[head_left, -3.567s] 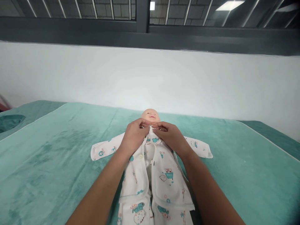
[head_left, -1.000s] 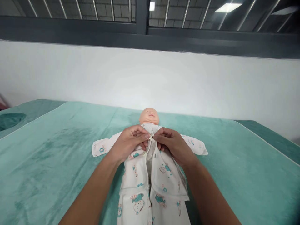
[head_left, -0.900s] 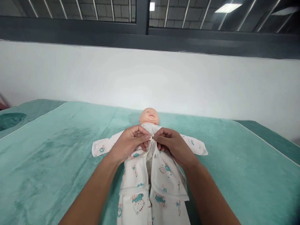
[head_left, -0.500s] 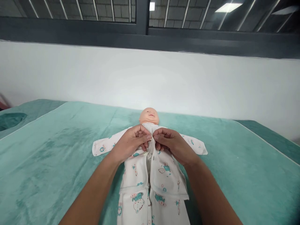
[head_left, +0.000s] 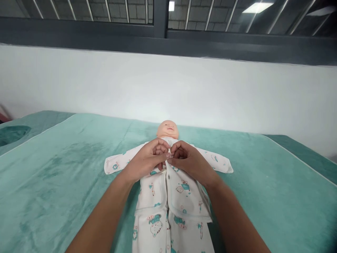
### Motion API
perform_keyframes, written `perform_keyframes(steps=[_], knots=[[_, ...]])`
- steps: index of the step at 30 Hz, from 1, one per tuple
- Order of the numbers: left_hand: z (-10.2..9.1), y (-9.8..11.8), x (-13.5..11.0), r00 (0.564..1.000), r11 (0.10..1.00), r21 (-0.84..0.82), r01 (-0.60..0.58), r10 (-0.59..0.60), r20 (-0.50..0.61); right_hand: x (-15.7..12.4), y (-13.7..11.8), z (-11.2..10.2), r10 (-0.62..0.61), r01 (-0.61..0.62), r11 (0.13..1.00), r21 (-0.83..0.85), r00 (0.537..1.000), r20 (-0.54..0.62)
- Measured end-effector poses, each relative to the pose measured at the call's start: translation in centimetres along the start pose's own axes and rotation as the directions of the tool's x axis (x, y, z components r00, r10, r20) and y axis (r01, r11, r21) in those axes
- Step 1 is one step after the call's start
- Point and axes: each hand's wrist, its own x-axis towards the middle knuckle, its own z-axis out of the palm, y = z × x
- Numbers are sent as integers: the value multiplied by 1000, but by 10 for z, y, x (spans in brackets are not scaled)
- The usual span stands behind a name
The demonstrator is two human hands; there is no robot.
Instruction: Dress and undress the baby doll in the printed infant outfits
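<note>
A baby doll (head_left: pixel 167 129) lies on its back, head toward the wall, dressed in a white printed baby jacket (head_left: pixel 181 189) with both sleeves spread sideways. My left hand (head_left: pixel 154 156) pinches the jacket's left front edge at the chest. Against it, my right hand (head_left: pixel 184 158) pinches the other front edge, fingertips of both hands nearly touching. Below the hands the two front edges lie close together, with a small fastener visible on the right one. Printed white trousers (head_left: pixel 155 232) show under the jacket hem. What sits between the fingertips is mostly hidden.
The doll rests on a green plush blanket (head_left: pixel 65 175) with darker green borders. Behind it rises a white wall (head_left: pixel 168 88), topped by a dark window frame (head_left: pixel 105 37) with metal bars. A round dark green shape (head_left: pixel 13 135) lies at the far left.
My right hand has shifted slightly left toward my left hand, its fingers more curled. The jacket's front edges have come closer together.
</note>
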Motion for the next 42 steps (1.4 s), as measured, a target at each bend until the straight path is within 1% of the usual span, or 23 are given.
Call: perform_keyframes(steps=[4, 9, 12, 16, 20, 27, 30, 33, 35, 36, 38, 40, 42], knots=[[-1, -1, 2, 1000, 999, -47, 9, -9, -17, 1, 1, -2, 13, -13, 1000, 13, 1000, 3], [-3, -4, 3, 1000, 999, -46, 18, -18, -14, 1, 1, -2, 24, -24, 1000, 6, 1000, -8], [-5, -6, 4, 1000, 997, -74, 16, -17, -20, 1, 1, -1, 18, -17, 1000, 19, 1000, -13], [-5, -7, 4, 1000, 993, -118, 16, -19, -25, 1, -1, -2, 32, -33, 998, 54, 999, 14], [-5, -6, 4, 1000, 996, -89, 13, -14, -10, 1, -1, -4, 46, -51, 993, 105, 998, 49], [-8, 1, 1, 999, 999, -13, 30, -29, 45, 1, 4, -5, 30, -39, 987, 159, 998, 55], [-8, 4, -1, 999, 999, 30, 39, -40, 32, 3, 6, -3, 18, -26, 981, 194, 999, 41], [-12, 4, -1, 999, 997, 46, 53, -54, 5, 4, 4, -2, 37, -39, 980, 196, 999, 16], [-17, 4, -3, 997, 996, 53, 69, -71, 40, 1, -2, -2, 57, -56, 991, 125, 998, -6], [-20, 4, -4, 993, 995, 64, 81, -86, 77, -2, -7, -2, 64, -64, 997, 54, 998, -10], [-27, 5, -7, 977, 988, 111, 110, -128, 172, -11, -19, -1, 79, -77, 986, -145, 997, 12], [-32, 8, -10, 950, 977, 168, 129, -170, 261, -21, -32, 4, 85, -64, 926, -371, 996, 40], [-35, 11, -12, 923, 969, 205, 137, -200, 329, -31, -40, 12, 70, -44, 820, -570, 997, 24]])
